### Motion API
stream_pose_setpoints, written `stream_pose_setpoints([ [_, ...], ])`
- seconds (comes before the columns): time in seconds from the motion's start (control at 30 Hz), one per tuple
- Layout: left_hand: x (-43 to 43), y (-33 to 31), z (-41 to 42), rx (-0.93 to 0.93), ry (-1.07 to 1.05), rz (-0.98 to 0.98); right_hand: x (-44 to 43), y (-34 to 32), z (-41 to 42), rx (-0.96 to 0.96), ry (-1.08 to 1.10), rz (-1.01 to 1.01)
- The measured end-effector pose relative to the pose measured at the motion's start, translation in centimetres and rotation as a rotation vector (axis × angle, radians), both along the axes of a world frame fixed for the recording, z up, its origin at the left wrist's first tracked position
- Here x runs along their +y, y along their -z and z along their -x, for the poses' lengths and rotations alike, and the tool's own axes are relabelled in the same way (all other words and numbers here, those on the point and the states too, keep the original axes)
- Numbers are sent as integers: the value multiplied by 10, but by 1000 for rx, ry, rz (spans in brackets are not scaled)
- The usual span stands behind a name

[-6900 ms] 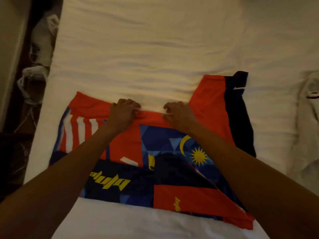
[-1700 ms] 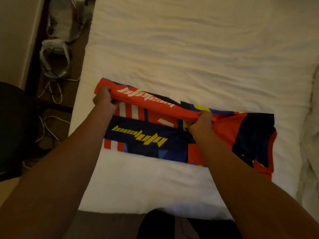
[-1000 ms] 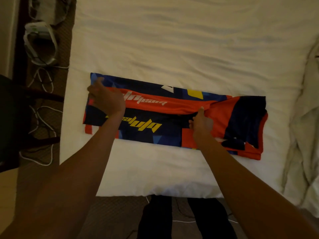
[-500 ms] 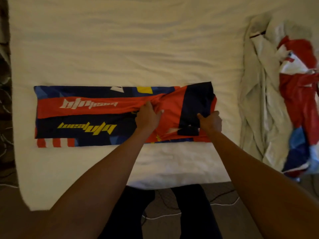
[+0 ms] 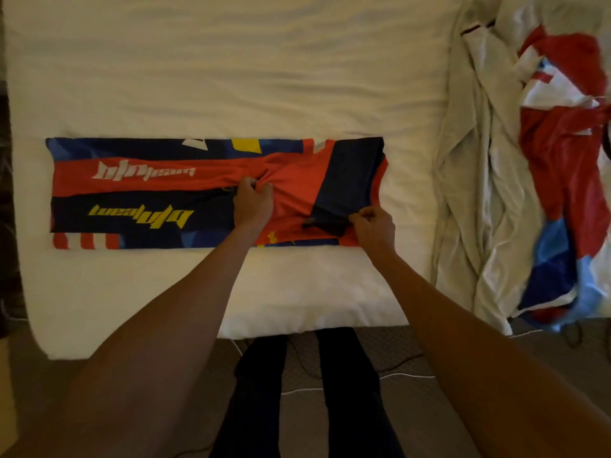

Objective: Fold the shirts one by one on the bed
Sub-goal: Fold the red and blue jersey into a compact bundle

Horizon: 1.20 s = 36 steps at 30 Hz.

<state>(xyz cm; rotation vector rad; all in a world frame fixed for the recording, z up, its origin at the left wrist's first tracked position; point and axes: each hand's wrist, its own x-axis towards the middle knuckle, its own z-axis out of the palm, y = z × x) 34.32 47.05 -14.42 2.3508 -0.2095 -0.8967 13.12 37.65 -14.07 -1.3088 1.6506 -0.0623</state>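
A red, navy and blue printed shirt [image 5: 142,193] lies on the white bed [image 5: 231,77] as a long flat strip running left to right, sides folded in. My left hand [image 5: 253,201] pinches bunched red fabric near the strip's middle. My right hand [image 5: 375,226] pinches the dark sleeve edge at the strip's lower right end. A second shirt [image 5: 562,153], red, white and blue, lies crumpled at the far right.
A rumpled white sheet or cloth [image 5: 472,193] is heaped between the folded shirt and the crumpled one. The bed's near edge runs just below the shirt; my dark-trousered legs [image 5: 297,391] stand on brown carpet with thin cables [image 5: 396,376] on the floor.
My view has shifted right along the bed. My left hand left the strip's left end and went to its middle; my right hand went to the right sleeve end. The strip lies flat.
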Motion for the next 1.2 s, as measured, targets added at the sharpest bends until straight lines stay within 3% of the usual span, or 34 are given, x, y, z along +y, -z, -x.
stream_pose_setpoints([
  [0.2,21,-3,16,-13,115,-218,-2,-3,14,116,-53,-3],
  [0.3,24,-9,20,-312,252,-275,-16,-6,12,158,-50,99],
  [0.4,8,-9,11,-479,345,-147,-44,-5,1,129,-59,167],
  [0.57,-49,5,-17,-456,540,-21,-99,1,-29,48,-35,167],
  [0.77,-104,23,-40,-384,728,-234,-139,24,-52,-1,50,49],
  [0.87,-113,30,-49,-442,721,-278,-151,30,-52,-29,121,80],
  [1.1,-110,41,-50,-467,600,-131,-158,43,-49,-74,137,181],
  [1.2,-90,34,-34,-670,632,-21,-144,41,-44,22,13,347],
])
